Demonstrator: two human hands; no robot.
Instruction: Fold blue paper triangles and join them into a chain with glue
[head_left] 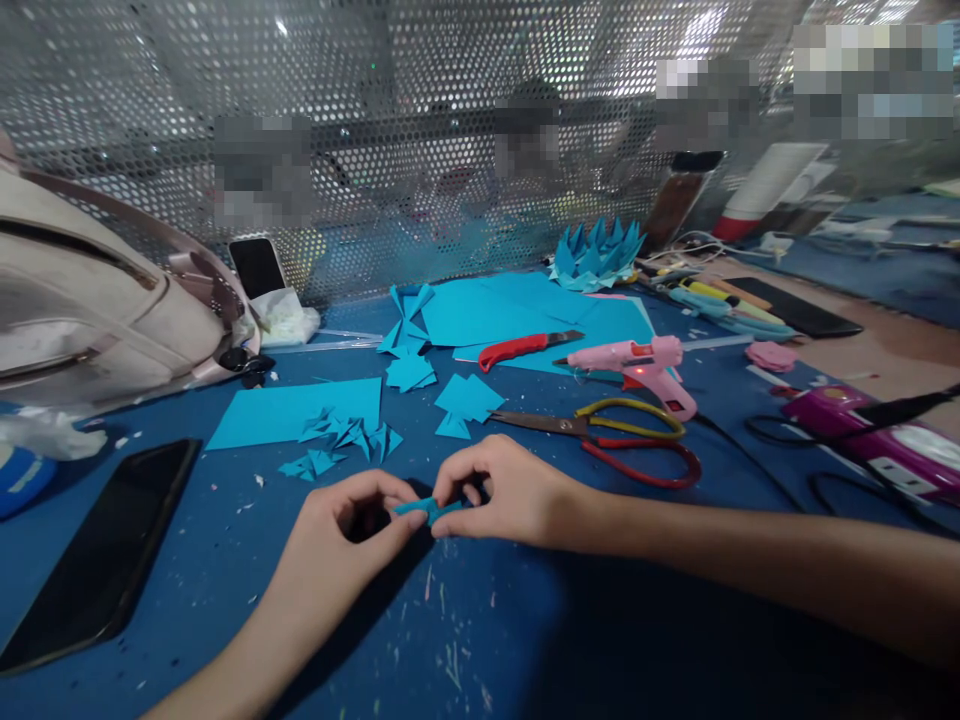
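A small folded piece of blue paper (430,508) is pinched between both hands, just above the blue table. My left hand (352,525) grips its left end with thumb and fingertips. From the other side, my right hand (510,495) pinches its right end. Fingers hide part of the fold. Beyond the hands lie several small folded blue paper pieces (349,432), partly over a flat blue sheet (247,415). Small blue paper squares (469,400) rest near the tip of the scissors (551,424), whose handles are yellow and red.
Behind are larger blue sheets (487,310), a red utility knife (525,347) and a spiky blue paper model (598,255). A pink glue gun (637,362) with a cord and a purple power strip (870,430) stand right. Left are a phone (105,550) and a bag (97,290).
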